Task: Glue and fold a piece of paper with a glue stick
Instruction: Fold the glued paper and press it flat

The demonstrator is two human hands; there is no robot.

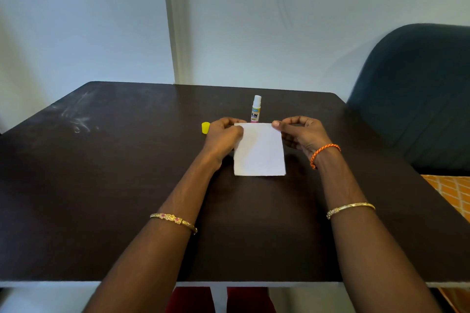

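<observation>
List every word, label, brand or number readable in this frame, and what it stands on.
"KIN": large dark letters on the label of the uncapped glue stick, standing upright behind the paper.
Small print above and below it on the same label: too blurred to read.
Nothing else carries text.

A home room: dark table [101, 185], upholstered chair [419, 99], plain wall [76, 20]
</observation>
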